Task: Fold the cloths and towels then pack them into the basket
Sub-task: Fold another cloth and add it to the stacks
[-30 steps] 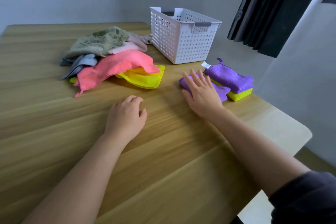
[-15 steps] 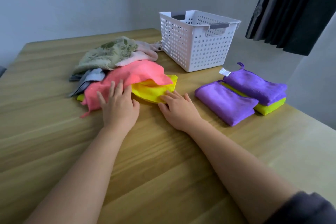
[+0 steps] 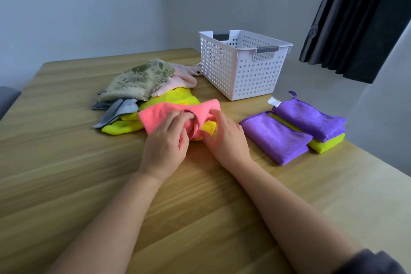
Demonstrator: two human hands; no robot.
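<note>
A wooden table (image 3: 66, 162) stands against a plain grey wall (image 3: 89, 6), with a dark curtain (image 3: 355, 18) at the far right. The white basket (image 3: 240, 73) sits at the back of the table and, as far as its holes and open top show, has nothing packed in it yet. It stands near both the loose pile and the finished cloths, likely so that packing takes only a short reach. The pink cloth (image 3: 155, 115) lies bunched on the near edge of that pile, on top of a yellow cloth (image 3: 178, 95). Behind these lie a green towel (image 3: 142, 80), a pale pink towel (image 3: 178, 80) and a grey cloth (image 3: 117, 110), all unfolded. The left hand (image 3: 164, 142) has its fingers curled into the pink cloth, pinching a gather of it. The right hand (image 3: 226, 140) pinches the fabric just beside it, between thumb and fingers. Both hands sit close together at the middle of the cloth, which suggests they are lifting it free of the heap before spreading it flat on the bare wood nearer the person. To the right, apart from the pile, lies one folded purple cloth (image 3: 273, 135). A second purple one (image 3: 311, 118) is stacked on a lime cloth (image 3: 327, 143), and these are kept separate so the done work stays neat. Folding looks early: three are done and several remain.
</note>
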